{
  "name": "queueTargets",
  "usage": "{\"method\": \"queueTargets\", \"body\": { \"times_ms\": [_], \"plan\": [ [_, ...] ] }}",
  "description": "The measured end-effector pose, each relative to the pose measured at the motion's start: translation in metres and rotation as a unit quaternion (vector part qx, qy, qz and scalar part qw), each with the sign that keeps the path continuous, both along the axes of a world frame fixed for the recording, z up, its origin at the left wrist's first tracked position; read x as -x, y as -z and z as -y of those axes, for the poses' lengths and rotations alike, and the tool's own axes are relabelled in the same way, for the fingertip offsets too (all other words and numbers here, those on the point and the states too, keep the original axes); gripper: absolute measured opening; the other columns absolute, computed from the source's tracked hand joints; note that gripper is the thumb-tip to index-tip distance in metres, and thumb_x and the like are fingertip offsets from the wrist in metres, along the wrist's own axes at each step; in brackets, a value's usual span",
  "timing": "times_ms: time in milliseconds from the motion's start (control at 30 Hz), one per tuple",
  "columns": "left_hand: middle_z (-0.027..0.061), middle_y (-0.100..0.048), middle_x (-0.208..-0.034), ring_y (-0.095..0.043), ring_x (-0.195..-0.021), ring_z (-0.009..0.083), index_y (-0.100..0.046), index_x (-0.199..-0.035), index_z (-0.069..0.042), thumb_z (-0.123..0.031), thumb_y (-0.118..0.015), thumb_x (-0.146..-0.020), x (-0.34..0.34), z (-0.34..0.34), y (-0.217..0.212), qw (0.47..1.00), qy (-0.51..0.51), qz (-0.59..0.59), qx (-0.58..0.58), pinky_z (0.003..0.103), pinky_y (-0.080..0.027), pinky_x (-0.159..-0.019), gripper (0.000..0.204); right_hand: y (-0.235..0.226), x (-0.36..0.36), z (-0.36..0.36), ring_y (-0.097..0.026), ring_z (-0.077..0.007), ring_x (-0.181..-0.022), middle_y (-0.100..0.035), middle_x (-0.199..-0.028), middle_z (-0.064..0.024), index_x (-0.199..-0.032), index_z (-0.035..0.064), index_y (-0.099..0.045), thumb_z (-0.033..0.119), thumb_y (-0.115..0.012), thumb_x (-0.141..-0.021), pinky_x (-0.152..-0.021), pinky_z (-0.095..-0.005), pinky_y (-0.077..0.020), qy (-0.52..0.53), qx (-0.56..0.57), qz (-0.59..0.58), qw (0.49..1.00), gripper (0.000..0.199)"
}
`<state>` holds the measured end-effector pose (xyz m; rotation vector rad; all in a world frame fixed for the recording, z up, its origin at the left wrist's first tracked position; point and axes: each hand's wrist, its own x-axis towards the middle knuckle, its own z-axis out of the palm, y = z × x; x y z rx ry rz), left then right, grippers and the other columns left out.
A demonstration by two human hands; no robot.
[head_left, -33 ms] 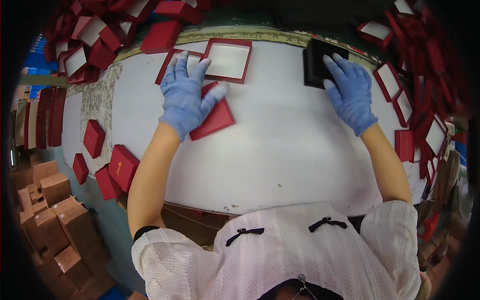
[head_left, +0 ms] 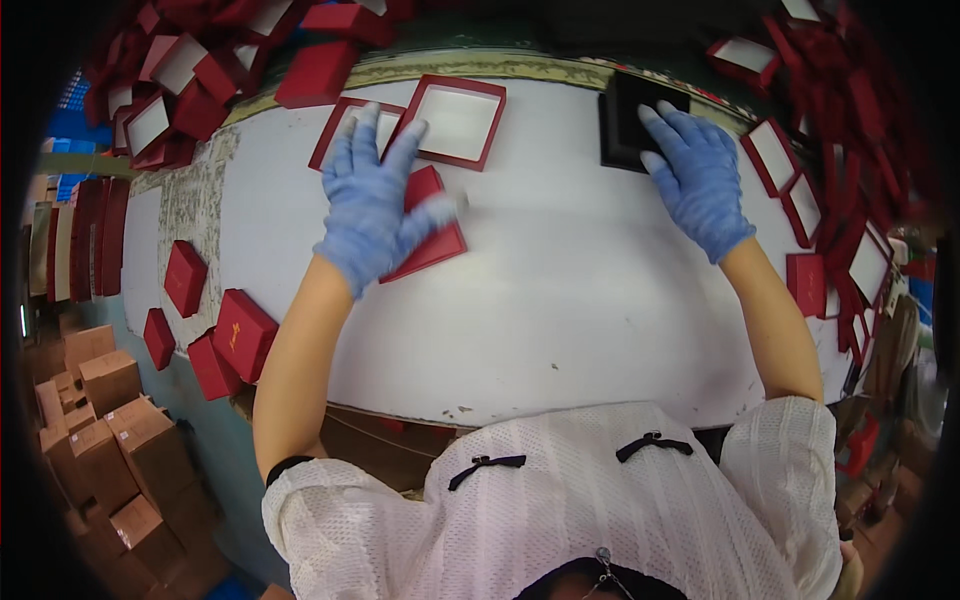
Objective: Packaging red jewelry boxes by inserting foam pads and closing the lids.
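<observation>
blue gloves are covering both hands. the left hand [head_left: 372, 205] is lying flat, fingers wide, on a red lid [head_left: 432, 232] on the white table [head_left: 560, 300]. the right hand [head_left: 697, 180] is resting spread on a black pad [head_left: 628, 110]. nothing is looking moved just now.

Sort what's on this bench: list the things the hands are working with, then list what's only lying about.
In hand:
- left hand pressing flat on a red box lid
- right hand on the black insert stack
- open red tray just beyond the lid

Lying about:
- closed red boxes at the table's left edge
- heaps of red trays along the far side
- cardboard cartons on the floor
</observation>
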<state>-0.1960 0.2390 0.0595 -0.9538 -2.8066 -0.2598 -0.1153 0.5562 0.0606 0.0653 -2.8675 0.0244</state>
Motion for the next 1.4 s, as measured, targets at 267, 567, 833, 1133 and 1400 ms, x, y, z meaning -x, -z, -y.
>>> {"method": "queueTargets", "body": {
  "times_ms": [267, 567, 833, 1133, 1400],
  "plan": [
    [0.0194, -0.032, -0.132, -0.034, -0.121, 0.0340, -0.039, -0.131, -0.013, -0.041, -0.076, -0.058, -0.055, -0.022, -0.028, 0.988, 0.047, 0.089, 0.120, 0.044, -0.029, -0.098, 0.086, -0.017, 0.001, -0.004, -0.057, -0.0265, -0.096, -0.060, -0.110, -0.0104, -0.115, 0.0105, -0.056, 0.020, -0.052, -0.087, -0.087, -0.0336, -0.0425, -0.078, 0.133, -0.086, 0.984, 0.030],
    [0.0215, -0.032, -0.122, -0.032, -0.114, 0.0353, -0.015, -0.136, 0.000, -0.038, -0.075, -0.053, -0.144, -0.035, 0.057, 0.913, 0.092, 0.213, -0.335, 0.043, -0.028, -0.098, 0.110, -0.004, -0.110, 0.050, -0.051, -0.0206, -0.063, -0.046, -0.063, -0.0007, -0.089, 0.0126, -0.063, 0.013, -0.062, -0.072, -0.058, -0.0310, -0.0396, -0.350, 0.062, -0.042, 0.934, 0.018],
    [0.0177, -0.033, -0.137, -0.026, -0.123, 0.0440, -0.046, -0.126, -0.019, -0.044, -0.059, -0.076, -0.134, -0.034, 0.036, 0.953, 0.251, 0.096, -0.136, 0.053, -0.018, -0.102, 0.058, 0.013, -0.085, 0.020, -0.057, -0.0215, -0.098, -0.058, -0.109, -0.0099, -0.106, 0.0085, -0.059, 0.021, -0.056, -0.082, -0.089, -0.0349, -0.0423, -0.283, 0.159, 0.022, 0.946, 0.027],
    [0.0178, -0.034, -0.137, -0.033, -0.121, 0.0412, -0.044, -0.129, -0.024, -0.044, -0.058, -0.076, -0.122, -0.047, 0.003, 0.946, 0.277, 0.130, 0.111, 0.056, -0.022, -0.100, 0.058, 0.005, -0.083, -0.074, -0.055, -0.0210, -0.094, -0.059, -0.098, -0.0095, -0.103, 0.0051, -0.058, 0.024, -0.060, -0.079, -0.088, -0.0324, -0.0414, 0.060, 0.364, -0.137, 0.919, 0.030],
    [0.0262, -0.027, -0.135, -0.033, -0.122, 0.0401, -0.024, -0.138, -0.010, -0.041, -0.073, -0.065, -0.115, -0.063, 0.051, 0.857, 0.291, 0.219, -0.364, 0.043, -0.035, -0.098, 0.094, 0.016, -0.085, 0.051, -0.055, -0.0197, -0.098, -0.059, -0.107, -0.0102, -0.114, -0.0005, -0.053, 0.023, -0.056, -0.085, -0.089, -0.0310, -0.0415, -0.042, 0.561, 0.228, 0.795, 0.038]
  ]
}}
